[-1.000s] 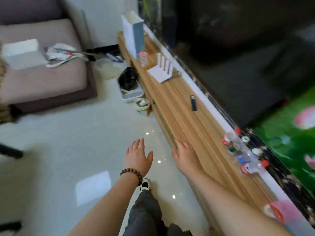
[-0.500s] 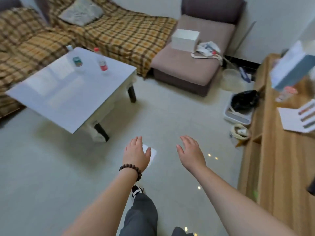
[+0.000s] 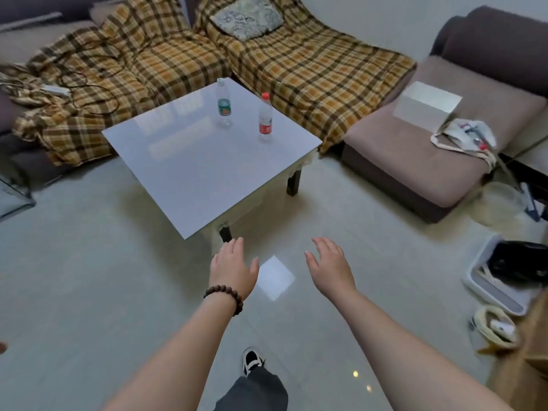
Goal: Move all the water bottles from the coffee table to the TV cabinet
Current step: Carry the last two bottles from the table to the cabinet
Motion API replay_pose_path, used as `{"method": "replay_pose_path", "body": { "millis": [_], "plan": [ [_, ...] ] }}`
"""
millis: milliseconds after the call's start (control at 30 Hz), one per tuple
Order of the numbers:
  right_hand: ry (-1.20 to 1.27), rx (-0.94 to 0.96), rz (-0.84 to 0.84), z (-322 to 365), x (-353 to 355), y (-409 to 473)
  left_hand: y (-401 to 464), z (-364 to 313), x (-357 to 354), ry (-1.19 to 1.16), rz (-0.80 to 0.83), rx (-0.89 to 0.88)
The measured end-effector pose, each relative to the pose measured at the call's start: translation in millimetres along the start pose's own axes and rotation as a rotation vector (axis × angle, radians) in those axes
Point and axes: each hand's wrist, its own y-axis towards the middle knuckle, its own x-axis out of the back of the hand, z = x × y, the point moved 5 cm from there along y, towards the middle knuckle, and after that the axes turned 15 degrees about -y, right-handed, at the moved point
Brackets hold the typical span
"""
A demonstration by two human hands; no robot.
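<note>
Two clear water bottles stand upright on the far part of the white coffee table (image 3: 192,173). One has a green label (image 3: 224,103), the other a red cap and red label (image 3: 265,118), to its right. My left hand (image 3: 232,268), with a bead bracelet at the wrist, and my right hand (image 3: 330,266) hover palm-down over the floor, short of the table's near corner. Both hands hold nothing and their fingers are spread. Only a wooden corner of the TV cabinet (image 3: 530,360) shows at the lower right.
A plaid-covered sofa (image 3: 296,66) wraps behind the table. A brown ottoman (image 3: 415,149) with a white box and a bag stands at right. A tray with a black item (image 3: 510,274) and a small basket (image 3: 498,327) lie on the tiled floor beside the cabinet.
My view has swung left from the TV cabinet to the coffee table, which now sits nearer and more central. Both hands stay empty and outstretched.
</note>
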Motion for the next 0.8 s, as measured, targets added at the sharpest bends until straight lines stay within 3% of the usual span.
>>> {"method": "replay_pose_path", "body": {
  "millis": [333, 800],
  "plan": [
    [0.010, 0.049, 0.020, 41, 16, 121, 118, 1, 29, -0.028, -0.025, 0.086],
    [0.017, 0.184, 0.064, 8, 80, 375, 320, -91, 18, -0.114, -0.172, 0.239]
  ]
}}
